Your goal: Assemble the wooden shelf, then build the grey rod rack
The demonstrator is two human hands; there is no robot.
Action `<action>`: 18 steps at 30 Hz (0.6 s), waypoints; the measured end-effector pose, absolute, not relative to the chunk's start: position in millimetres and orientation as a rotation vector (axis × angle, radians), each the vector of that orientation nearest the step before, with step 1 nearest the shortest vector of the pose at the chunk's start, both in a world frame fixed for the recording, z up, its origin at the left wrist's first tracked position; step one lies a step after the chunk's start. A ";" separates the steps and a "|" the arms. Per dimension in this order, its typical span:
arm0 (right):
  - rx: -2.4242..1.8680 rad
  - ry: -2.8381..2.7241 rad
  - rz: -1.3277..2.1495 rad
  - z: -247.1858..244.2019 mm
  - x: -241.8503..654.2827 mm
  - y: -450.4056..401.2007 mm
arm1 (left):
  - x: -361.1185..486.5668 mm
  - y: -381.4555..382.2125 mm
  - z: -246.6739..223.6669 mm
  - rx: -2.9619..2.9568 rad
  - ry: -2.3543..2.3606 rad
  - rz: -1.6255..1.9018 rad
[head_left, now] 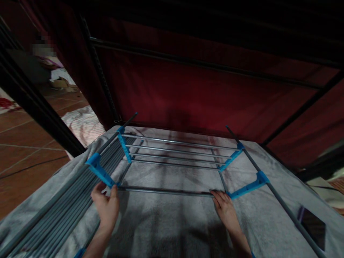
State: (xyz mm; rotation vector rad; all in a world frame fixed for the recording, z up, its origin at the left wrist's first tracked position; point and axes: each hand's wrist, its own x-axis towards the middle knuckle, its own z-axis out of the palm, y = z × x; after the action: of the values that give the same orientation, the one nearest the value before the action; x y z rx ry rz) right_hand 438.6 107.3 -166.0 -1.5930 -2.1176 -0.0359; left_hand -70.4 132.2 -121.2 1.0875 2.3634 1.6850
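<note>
A rack frame of grey metal tubes with blue plastic brackets stands on a grey cloth. My left hand (106,204) is at the lower end of the left blue bracket (100,171), its fingers closed round the joint with the front tube (163,191). At that tube's other end, my right hand (224,206) has its fingers closed on the tube, beside the right blue bracket (248,186). Farther back, several thin tubes (174,150) span between two more blue brackets.
Several loose grey tubes (70,200) lie along the left side of the grey cloth (166,222). A dark phone (313,225) lies at the right. Behind hangs a red curtain (188,93), with dark metal posts at both sides.
</note>
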 end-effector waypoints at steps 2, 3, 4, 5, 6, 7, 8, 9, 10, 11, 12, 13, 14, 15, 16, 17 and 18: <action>-1.603 -2.142 -0.062 -164.0 438.3 108.0 | -76.9 139.8 -127.1 1.112 2.289 1.609; -1.608 -2.153 -0.071 -163.0 438.0 108.4 | -79.2 143.4 -129.7 1.112 2.235 1.591; -1.613 -2.163 -0.078 -162.1 437.7 108.8 | -80.7 146.5 -131.7 1.108 2.177 1.595; -1.619 -2.169 -0.086 -161.2 437.3 109.0 | -81.4 149.0 -133.1 1.102 2.127 1.613; -1.627 -2.171 -0.094 -160.5 436.8 109.1 | -81.5 150.6 -133.7 1.099 2.095 1.635; -1.636 -2.171 -0.104 -159.8 436.3 109.2 | -81.1 151.4 -133.6 1.096 2.080 1.656; -1.644 -2.170 -0.115 -159.2 435.6 109.2 | -80.4 151.6 -132.7 1.091 2.079 1.675; -1.651 -2.169 -0.125 -158.5 434.9 109.2 | -79.6 151.3 -131.3 1.088 2.078 1.684; -1.659 -2.167 -0.135 -157.8 434.1 109.2 | -78.9 150.9 -129.7 1.088 2.082 1.685; -1.666 -2.164 -0.142 -157.0 433.4 109.4 | -78.3 150.6 -128.1 1.091 2.090 1.679; -1.672 -2.162 -0.143 -156.0 432.7 109.8 | -77.9 150.7 -126.8 1.095 2.098 1.669; -1.679 -2.160 -0.140 -154.8 432.2 110.3 | -77.6 151.4 -125.9 1.096 2.102 1.663; -1.688 -2.153 -0.135 -153.5 431.9 111.1 | -77.4 152.8 -125.5 1.095 2.105 1.663; -1.697 -2.145 -0.130 -152.0 431.7 112.2 | -77.0 154.9 -125.3 1.090 2.100 1.674; -1.707 -2.137 -0.127 -150.6 431.8 113.5 | -76.3 157.5 -125.3 1.082 2.084 1.690; -1.717 -2.127 -0.126 -149.3 432.0 115.0 | -75.4 160.6 -125.3 1.075 2.072 1.707; -1.726 -2.117 -0.127 -148.2 432.3 116.8 | -74.1 163.8 -125.1 1.069 2.069 1.719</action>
State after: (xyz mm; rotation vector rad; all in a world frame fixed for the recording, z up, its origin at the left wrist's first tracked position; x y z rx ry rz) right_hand 432.3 116.8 -148.2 -1.7260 -2.1169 -0.1270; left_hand -74.1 163.8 -125.1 1.0691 2.0690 1.7190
